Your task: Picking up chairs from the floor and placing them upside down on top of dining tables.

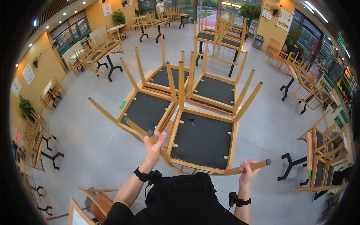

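Note:
A wooden chair [202,138] with a dark seat underside is upside down right in front of me. My left hand [154,147] is closed around its near left leg, just below the dark foot cap. My right hand [248,171] grips its near right leg, which points out to the right. Three more upturned chairs sit close against it: a left chair [147,112], a back left chair [165,78] and a back right chair [215,90]. Their legs stick up. Most of the tabletop beneath them is hidden.
Upturned chairs on tables [232,42] stand farther back, with others along both sides. A brown seat [100,208] and a pale table corner [77,215] are at lower left. A bin [258,42] stands by the back wall. Far back is another person [160,7].

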### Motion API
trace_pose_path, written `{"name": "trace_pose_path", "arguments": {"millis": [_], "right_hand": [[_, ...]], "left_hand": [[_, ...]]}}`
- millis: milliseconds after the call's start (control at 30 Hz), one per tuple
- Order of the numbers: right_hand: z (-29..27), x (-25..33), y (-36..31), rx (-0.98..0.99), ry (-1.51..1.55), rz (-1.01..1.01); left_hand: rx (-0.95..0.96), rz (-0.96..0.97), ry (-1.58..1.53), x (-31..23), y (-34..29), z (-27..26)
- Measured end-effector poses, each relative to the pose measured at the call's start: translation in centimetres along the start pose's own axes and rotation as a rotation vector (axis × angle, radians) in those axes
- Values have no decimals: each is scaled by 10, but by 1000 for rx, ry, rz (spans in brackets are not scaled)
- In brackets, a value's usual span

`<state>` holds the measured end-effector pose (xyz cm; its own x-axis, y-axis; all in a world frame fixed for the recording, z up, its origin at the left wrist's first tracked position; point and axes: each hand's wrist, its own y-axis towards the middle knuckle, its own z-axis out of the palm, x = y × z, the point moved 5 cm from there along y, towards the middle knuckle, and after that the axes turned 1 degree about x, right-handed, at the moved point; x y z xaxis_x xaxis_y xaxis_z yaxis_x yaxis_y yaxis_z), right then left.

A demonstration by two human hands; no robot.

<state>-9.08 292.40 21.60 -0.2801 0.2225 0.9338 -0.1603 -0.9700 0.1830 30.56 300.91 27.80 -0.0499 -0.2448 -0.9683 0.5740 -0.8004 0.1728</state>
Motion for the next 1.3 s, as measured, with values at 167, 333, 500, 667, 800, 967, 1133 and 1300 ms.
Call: {"name": "trace_pose_path", "arguments": {"millis": [167, 333, 500, 667, 800, 967, 1133, 1300], "right_hand": [[26, -16, 4, -42, -15, -15], [50, -25, 0, -50, -97, 2], [57, -35, -7, -59, -101, 5], [62, -43, -3, -66, -97, 0], [73, -45, 2, -60, -114, -2], [75, -54, 5, -61, -123, 0], [78, -57, 6, -74, -119, -5], [72, -62, 9, -67, -142, -15]], "left_hand": [[50, -10, -22, 21, 36, -14], [80, -38, -96, 40, 62, -31], [86, -51, -117, 49, 70, -41], [101, -50, -56, 51, 79, -41], [96, -60, -99, 54, 87, -45], [99, -39, -85, 55, 92, -47], [94, -57, -76, 64, 98, -48], [105, -59, -34, 63, 100, -43]]}}
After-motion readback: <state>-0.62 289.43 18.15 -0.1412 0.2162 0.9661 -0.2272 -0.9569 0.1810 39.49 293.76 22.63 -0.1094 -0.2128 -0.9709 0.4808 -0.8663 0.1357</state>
